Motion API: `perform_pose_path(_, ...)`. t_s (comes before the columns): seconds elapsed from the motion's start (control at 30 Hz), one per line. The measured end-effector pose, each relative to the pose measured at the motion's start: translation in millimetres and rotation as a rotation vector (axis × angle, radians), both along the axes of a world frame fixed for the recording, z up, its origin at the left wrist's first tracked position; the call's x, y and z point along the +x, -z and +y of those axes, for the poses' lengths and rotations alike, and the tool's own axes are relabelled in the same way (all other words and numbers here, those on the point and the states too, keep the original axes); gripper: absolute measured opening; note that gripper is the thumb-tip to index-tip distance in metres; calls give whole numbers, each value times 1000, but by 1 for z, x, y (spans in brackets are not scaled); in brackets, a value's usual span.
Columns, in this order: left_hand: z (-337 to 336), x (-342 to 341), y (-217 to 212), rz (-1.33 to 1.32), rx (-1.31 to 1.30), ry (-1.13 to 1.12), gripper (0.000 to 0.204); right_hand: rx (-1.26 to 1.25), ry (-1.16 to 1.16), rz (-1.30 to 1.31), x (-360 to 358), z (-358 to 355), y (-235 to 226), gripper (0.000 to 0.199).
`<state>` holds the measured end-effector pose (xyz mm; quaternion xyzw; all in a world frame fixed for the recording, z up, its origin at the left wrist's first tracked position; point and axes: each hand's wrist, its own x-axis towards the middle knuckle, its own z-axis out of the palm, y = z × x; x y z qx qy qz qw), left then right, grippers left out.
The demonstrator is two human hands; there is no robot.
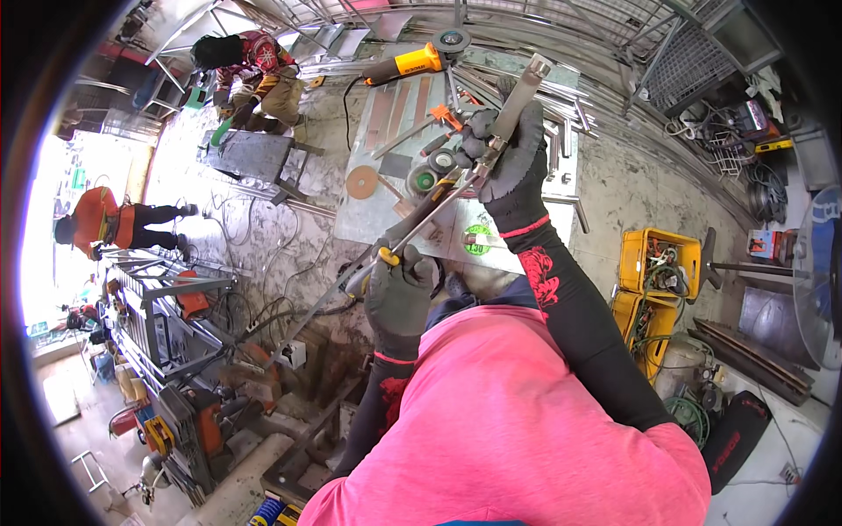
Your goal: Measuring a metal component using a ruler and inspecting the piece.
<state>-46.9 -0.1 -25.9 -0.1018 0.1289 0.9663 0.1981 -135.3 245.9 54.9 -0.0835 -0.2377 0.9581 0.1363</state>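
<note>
So you've got your right hand (513, 162) wrapped tight round the metal bar (517, 101), held up over the steel sheet (386, 188); left hand (399, 289) closed on the yellow-handled tool (412, 232); grinder (408, 63) lies untouched, discs (361, 182) loose; looks like early days.

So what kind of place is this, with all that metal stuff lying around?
It looks like a metal workshop, probably for welding or cutting. A yellow angle grinder lies on the steel worktable beside grinding discs, metal frames are stacked on the floor, and both hands wear grey work gloves.
</note>
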Motion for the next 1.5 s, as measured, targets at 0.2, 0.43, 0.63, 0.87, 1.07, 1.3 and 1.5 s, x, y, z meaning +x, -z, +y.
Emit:
perform_pose_path(0.2,3,-4,-13,89,-23,9,43,25,-49,1,4,-1,-1,59)
perform_pose_path(0.43,-9,-19,-6,138,-106,-1,42,25,-92,19,8,-3,-1,62)
perform_pose_path(0.63,-11,-22,-11,159,-226,-40,41,29,-136,51,10,0,2,60)
perform_pose_path(0.87,-12,-20,-9,184,-330,-56,41,10,-143,34,10,3,-2,68)
perform_pose_path(1.07,-9,-18,-16,153,-372,-103,40,-24,-148,11,11,2,-6,68)
perform_pose_path(1.3,-8,-17,-12,131,-425,-113,41,94,-113,10,12,0,-10,60)
perform_pose_path(1.5,-8,-20,-9,141,-341,-80,40,105,-118,38,13,2,-12,56)
